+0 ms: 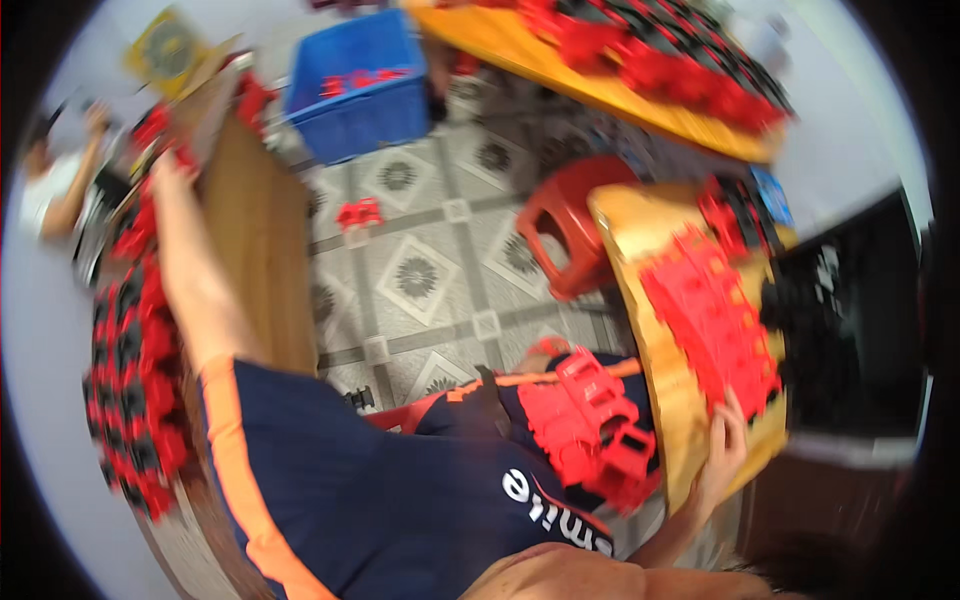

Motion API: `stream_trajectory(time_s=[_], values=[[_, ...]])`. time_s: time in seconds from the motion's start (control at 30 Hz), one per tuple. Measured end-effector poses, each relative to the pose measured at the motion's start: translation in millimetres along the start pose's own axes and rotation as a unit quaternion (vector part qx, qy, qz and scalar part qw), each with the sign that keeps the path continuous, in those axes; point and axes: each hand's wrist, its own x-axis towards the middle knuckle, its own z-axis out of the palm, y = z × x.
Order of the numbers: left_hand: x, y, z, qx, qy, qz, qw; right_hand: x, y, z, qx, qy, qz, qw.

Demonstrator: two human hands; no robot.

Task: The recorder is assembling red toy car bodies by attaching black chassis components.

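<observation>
Red-and-black pieces [135, 385]: blocky, knobbly plastic, massed in a long row far left of the red stool [570, 228].
Left hand [172, 168]: outstretched left of the stool, at the pieces; blurred, its grip could not be told.
Brown tabletop [258, 235]: flat wood, left of the stool.
Blue bin [365, 135]: smooth, box-shaped plastic, beyond the stool to its left.
Lap parts [585, 415]: red, with squarish openings, nearer than the stool.
Yellowish table [628, 225]: round-cornered wood, right beside the stool.
Red row [705, 310]: ridged plastic, right of the stool.
Right hand [728, 440]: fingers at the row's near end, right of the stool; grasp unclear.
</observation>
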Motion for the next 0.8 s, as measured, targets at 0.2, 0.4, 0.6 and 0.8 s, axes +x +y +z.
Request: stream_trajectory(time_s=[0.2,0.4,0.6,0.8], values=[[-272.1,-113.0,187.1,0.113,-0.077,0.107,0.985,17.4,2.8,-1.0,-0.023,0.018,0.012,0.999],[-231.3,-93.8,36.4,0.08,-0.135,0.268,0.951,21.2,62.5,-52.9,0.006,0.283,-0.037,0.958],[-474.7,-174.2,116.1,0.064,-0.423,0.304,0.851,34.0,121.0,-60.3,0.089,0.187,0.059,0.977],[-709.5,-272.3,145.4,0.06,-0.772,0.51,0.374,36.1,116.4,-30.7,0.131,0.162,0.037,0.977]])
